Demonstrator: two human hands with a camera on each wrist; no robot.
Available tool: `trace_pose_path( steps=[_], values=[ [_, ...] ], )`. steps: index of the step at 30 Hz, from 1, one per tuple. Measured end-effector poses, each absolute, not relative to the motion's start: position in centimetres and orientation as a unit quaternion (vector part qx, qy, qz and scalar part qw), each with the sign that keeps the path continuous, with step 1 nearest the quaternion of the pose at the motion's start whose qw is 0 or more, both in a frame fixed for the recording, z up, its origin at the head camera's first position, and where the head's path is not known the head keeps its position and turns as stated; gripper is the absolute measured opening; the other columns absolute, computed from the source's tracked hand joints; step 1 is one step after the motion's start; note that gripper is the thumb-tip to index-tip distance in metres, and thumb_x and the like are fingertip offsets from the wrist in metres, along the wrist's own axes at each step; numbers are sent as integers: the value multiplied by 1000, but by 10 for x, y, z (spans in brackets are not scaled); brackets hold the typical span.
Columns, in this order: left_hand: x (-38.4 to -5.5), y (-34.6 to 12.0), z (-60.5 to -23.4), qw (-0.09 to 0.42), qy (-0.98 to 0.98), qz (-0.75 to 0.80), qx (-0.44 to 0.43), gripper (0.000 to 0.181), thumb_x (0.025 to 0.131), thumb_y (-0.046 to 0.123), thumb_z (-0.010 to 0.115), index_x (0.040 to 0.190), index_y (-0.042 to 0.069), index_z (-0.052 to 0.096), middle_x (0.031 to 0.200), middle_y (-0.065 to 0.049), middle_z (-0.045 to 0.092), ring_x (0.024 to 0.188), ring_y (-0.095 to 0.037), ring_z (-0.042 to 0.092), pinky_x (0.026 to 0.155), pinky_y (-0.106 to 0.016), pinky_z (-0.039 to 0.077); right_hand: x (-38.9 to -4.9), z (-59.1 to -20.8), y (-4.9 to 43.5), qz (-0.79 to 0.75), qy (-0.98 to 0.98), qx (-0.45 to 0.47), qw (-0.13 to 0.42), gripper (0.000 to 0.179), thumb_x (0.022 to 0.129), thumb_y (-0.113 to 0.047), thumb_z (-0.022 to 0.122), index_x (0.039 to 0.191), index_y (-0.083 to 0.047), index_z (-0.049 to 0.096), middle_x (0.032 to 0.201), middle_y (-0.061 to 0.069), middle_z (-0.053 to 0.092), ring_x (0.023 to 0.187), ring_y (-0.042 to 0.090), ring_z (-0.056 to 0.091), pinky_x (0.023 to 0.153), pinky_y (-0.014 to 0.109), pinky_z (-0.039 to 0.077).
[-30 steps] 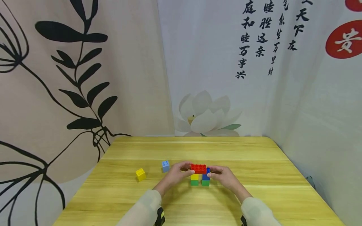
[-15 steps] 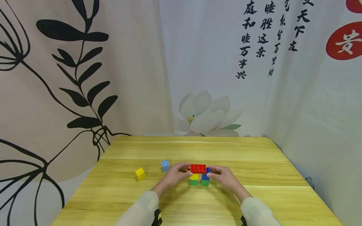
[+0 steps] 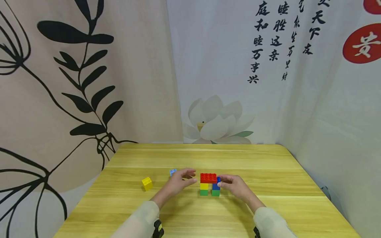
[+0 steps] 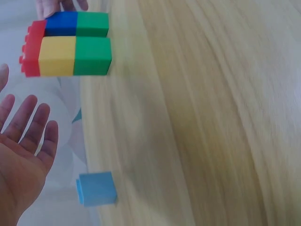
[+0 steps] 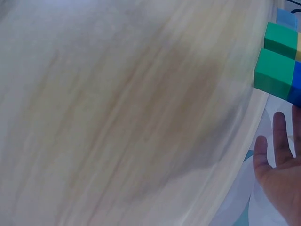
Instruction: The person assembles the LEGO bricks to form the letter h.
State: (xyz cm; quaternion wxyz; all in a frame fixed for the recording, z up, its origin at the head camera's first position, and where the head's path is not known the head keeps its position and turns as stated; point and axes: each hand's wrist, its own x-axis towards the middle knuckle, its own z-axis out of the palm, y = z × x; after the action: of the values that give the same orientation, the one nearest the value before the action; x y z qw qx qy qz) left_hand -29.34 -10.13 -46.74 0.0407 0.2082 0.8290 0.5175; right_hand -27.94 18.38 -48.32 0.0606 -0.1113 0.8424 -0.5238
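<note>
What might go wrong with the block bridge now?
The right hand holds the blue brick, so a jerk might pull it loose. The red brick seems to cover only part of the blue one, so it might wobble. The left hand, near the light blue brick, might knock it.

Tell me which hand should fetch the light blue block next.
The left, most likely. The left hand holds nothing and is close to the light blue block; the right hand is farther off, its thumb and fingers at the dark blue block.

Smooth plastic bricks (image 3: 208,178), wood-grained table (image 3: 256,158)
</note>
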Motion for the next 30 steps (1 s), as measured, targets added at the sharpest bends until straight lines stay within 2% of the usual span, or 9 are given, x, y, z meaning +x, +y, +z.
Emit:
trace_pose_path(
  steps=[7,12,19,30],
  values=[
    [-297,-124,-462,15,829,527,187,40,96,27,69,132,12,62,123,-9,65,108,-22,61,89,-39,52,-279,-482,184,-519,846,-106,61,50,94,-31,69,134,-3,60,131,14,62,117,31,59,96,46,49],
    [-298,-144,-454,2,826,541,160,42,96,25,69,133,9,61,124,-11,64,110,-24,60,92,-42,51,-279,-481,183,-518,847,-106,63,50,94,-31,69,134,-2,60,131,14,62,117,31,59,96,46,49],
    [-300,-180,-450,-16,842,525,128,47,96,30,68,137,11,58,125,-7,63,115,-24,57,96,-45,48,-279,-482,183,-520,846,-104,65,49,95,-30,69,134,-2,60,131,15,62,117,31,59,97,47,48],
    [-302,-235,-452,-41,863,498,81,55,96,39,64,141,8,53,130,-12,61,120,-30,54,98,-45,48,-280,-484,184,-519,845,-109,65,51,95,-32,68,135,-2,59,131,14,62,117,30,59,97,46,49]
  ],
)
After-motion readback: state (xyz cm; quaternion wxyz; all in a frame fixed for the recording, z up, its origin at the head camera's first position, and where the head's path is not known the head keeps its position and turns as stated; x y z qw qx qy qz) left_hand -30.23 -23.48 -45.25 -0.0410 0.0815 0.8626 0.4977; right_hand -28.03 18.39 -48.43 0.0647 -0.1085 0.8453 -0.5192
